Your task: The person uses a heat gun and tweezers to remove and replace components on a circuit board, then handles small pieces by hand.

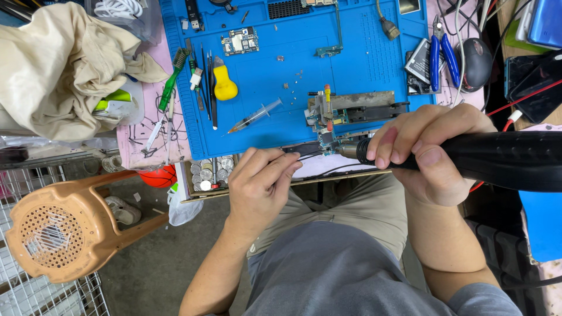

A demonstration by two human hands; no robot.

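**Hot-air work on a clamped circuit board, tweezers at the ready**

Right hand [430, 149] is wrapped tight round the black handle of a hot-air tool [497, 161], fingers curled over the front end, metal nozzle aimed left at the small circuit board [325, 126]. Board sits in a metal clamp jig [357, 105] near the front edge of the blue work mat [281, 76], approx. mid-bench. Left hand [260, 181] pinches thin black tweezers [301, 153], tips pointing right toward the board's lower end, close to the nozzle.

Step in hand, by the look of it: heating a spot on the board w/ tweezers poised to lift or nudge a part. Next move likely calls for a steady nozzle just off the board, and a light, exact grip w/ the tweezers at the heated spot; a slip could knock neighbouring parts.

Elsewhere on the mat: a syringe [254, 116], a yellow-handled tool [224, 85], a second bare board [240, 41], a green brush [172, 79]. Blue-handled pliers [443, 55] lie at right, an orange plastic stool [64, 225] down at left.

Hard to tell:
- nozzle tip and tweezer tips overlap at the board; can't say if either touches it
- which component is targeted – too small
- tool's rear end is cut off at frame's right edge
- whether air or heat is on – not visible
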